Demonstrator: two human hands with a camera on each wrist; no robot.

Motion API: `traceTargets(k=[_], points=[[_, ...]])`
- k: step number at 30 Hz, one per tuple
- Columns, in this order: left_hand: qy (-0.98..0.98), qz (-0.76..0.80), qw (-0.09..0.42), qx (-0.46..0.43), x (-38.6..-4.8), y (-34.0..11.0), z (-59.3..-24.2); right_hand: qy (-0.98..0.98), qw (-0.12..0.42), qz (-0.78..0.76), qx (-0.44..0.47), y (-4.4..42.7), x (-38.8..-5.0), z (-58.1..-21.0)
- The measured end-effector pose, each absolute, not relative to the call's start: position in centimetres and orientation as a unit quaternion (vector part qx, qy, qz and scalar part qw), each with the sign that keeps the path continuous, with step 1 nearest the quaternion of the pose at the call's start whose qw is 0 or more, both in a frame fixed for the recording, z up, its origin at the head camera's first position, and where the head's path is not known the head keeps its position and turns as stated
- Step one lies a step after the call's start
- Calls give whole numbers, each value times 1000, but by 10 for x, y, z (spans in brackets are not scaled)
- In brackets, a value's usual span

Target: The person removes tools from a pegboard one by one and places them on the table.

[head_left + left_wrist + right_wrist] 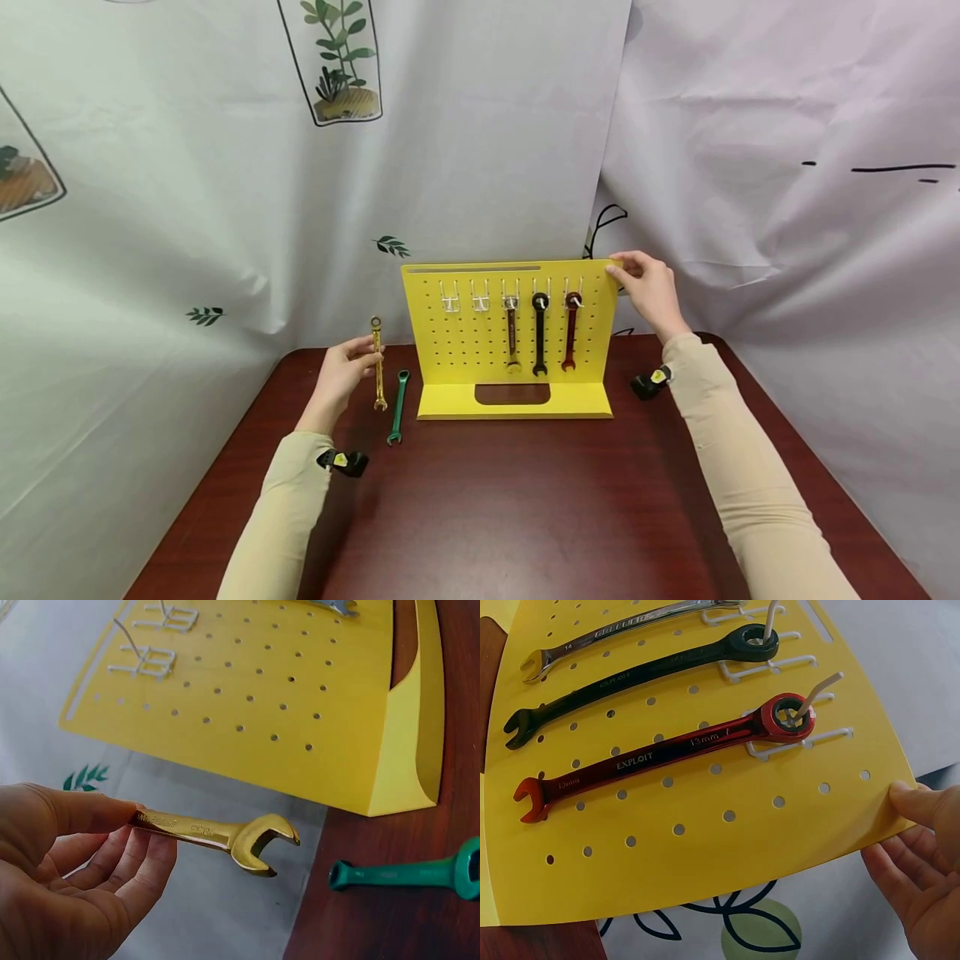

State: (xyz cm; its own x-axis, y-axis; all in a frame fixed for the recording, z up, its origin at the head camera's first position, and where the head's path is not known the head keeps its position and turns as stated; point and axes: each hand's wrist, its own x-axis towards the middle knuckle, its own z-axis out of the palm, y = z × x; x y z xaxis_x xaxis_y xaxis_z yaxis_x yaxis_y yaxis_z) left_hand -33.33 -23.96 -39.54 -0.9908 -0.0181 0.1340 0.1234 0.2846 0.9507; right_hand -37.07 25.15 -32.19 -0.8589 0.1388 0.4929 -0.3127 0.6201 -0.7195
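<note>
My left hand [347, 372] [82, 870] pinches a gold wrench [378, 367] [202, 832] between thumb and fingers, upright, ring end up, left of the yellow pegboard [465, 350]. A green wrench [399, 408] [397, 875] lies on the table between that hand and the board. The right hand [651, 292] [922, 862] grips the board's upper right corner, thumb on the front face. From the board's hooks hang a silver wrench [512, 333] [615, 631], a dark wrench [540, 337] [630, 675] and a red wrench [571, 336] [652, 756]. Two hooks [450, 303] [150, 663] on the left hold nothing.
The board stands at the back of a dark red table [495, 500], its base plate [517, 411] toward me. Behind and at both sides hangs white printed cloth [480, 150]. Each wrist wears a small black camera.
</note>
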Motion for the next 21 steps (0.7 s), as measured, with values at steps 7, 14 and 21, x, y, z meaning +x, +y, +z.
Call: traceTargets(k=[7, 14, 21], points=[[-815, -576, 55, -18, -337, -245, -408, -863, 264, 427, 52, 253, -371, -323], [-823, -566, 46, -8, -340, -251, -421, -863, 263, 428, 53, 253, -370, -324], [-829, -558, 37, -6, -344, -259, -433, -862, 266, 429, 51, 251, -373, -324]])
